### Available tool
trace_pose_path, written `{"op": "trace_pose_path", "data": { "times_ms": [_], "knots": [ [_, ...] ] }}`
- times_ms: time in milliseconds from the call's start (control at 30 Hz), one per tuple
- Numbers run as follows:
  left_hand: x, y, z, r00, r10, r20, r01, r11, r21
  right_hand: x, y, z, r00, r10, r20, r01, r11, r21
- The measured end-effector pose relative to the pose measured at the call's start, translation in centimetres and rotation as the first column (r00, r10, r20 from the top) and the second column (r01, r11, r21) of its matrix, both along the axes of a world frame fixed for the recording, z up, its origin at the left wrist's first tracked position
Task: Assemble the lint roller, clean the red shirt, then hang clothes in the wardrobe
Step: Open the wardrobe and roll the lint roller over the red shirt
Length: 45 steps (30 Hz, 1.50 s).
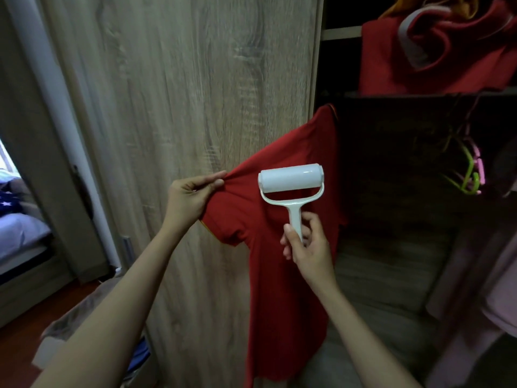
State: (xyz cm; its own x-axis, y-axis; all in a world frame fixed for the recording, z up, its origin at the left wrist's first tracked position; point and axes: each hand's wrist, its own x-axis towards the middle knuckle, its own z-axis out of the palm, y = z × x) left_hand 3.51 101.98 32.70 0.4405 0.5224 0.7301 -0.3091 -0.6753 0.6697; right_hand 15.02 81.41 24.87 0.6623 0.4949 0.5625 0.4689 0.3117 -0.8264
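While our left hand [193,191] pinches the red shirt's sleeve [237,197] taut, our right hand [305,245] grips the lint roller [291,189] by its handle, flat against the fabric for rolling.

The shirt [279,275] in front of me is a deep, plain red, with a thin line of yellow trim [207,228] at the sleeve end. My lint roller [291,182] is white all over, drum and handle alike. The wardrobe door [181,93] is pale grey-brown wood with wavy grain. Up top there's another red garment [436,51] with grey edging. Over on the right in the dark are hangers [471,175], lime green and pink, and pale pink clothes [498,275]. Far left there's navy fabric [7,203] with white stars, and light blue bedding [19,233].
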Motion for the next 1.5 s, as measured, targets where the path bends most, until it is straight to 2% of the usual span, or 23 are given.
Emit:
{"op": "trace_pose_path", "data": {
  "times_ms": [133, 233, 333, 467, 567, 633, 800, 1033, 1167, 1233, 1400, 1500],
  "knots": [
    [0.0, -0.1, 0.2, 1.000, -0.003, -0.003, 0.003, 1.000, -0.009, 0.2, -0.5, 0.5, 0.939, 0.290, -0.187, -0.281, 0.957, 0.073],
    [-0.1, -0.1, 0.2, 1.000, -0.014, -0.002, 0.013, 1.000, -0.009, 0.6, -0.7, 0.8, 0.822, 0.456, -0.340, -0.441, 0.889, 0.126],
    [-0.2, -0.1, 0.3, 1.000, -0.019, -0.011, 0.019, 1.000, -0.009, 0.9, -0.6, 1.1, 0.720, 0.553, -0.419, -0.533, 0.828, 0.176],
    [-0.4, 0.0, 0.5, 1.000, -0.008, -0.016, 0.008, 1.000, 0.017, 1.1, 0.2, 1.9, 0.514, 0.716, -0.472, -0.671, 0.679, 0.299],
    [-0.5, 0.2, 0.5, 1.000, -0.008, -0.019, 0.008, 1.000, 0.027, 1.5, 1.4, 2.2, 0.299, 0.845, -0.443, -0.756, 0.493, 0.431],
    [-0.5, 0.4, 0.6, 1.000, -0.008, -0.019, 0.009, 1.000, 0.029, 1.8, 2.1, 1.6, 0.235, 0.872, -0.430, -0.771, 0.436, 0.464],
    [-0.5, 0.3, 0.6, 1.000, -0.004, -0.029, 0.005, 1.000, 0.029, 1.3, 2.4, -1.8, 0.178, 0.860, -0.479, -0.764, 0.427, 0.484],
    [-0.6, -0.1, 0.6, 0.999, 0.029, -0.014, -0.028, 0.998, 0.052, 2.5, 3.7, 1.4, 0.265, 0.856, -0.445, -0.784, 0.460, 0.418],
    [-1.0, 0.1, 0.6, 0.998, 0.068, -0.013, -0.067, 0.994, 0.083, 1.7, 2.8, -4.4, 0.195, 0.816, -0.543, -0.769, 0.471, 0.432],
    [-1.1, -0.1, 0.5, 0.997, 0.079, -0.002, -0.078, 0.994, 0.081, 1.2, 2.3, -5.3, 0.194, 0.800, -0.568, -0.761, 0.488, 0.428],
    [-0.9, -0.5, 0.6, 0.993, 0.108, 0.053, -0.113, 0.990, 0.086, 2.0, 3.7, 0.9, 0.247, 0.848, -0.469, -0.783, 0.459, 0.419],
    [-0.9, -0.5, 0.7, 0.989, 0.144, 0.041, -0.148, 0.982, 0.117, 2.4, 3.9, 0.2, 0.251, 0.838, -0.485, -0.782, 0.471, 0.408]
  ]
}}
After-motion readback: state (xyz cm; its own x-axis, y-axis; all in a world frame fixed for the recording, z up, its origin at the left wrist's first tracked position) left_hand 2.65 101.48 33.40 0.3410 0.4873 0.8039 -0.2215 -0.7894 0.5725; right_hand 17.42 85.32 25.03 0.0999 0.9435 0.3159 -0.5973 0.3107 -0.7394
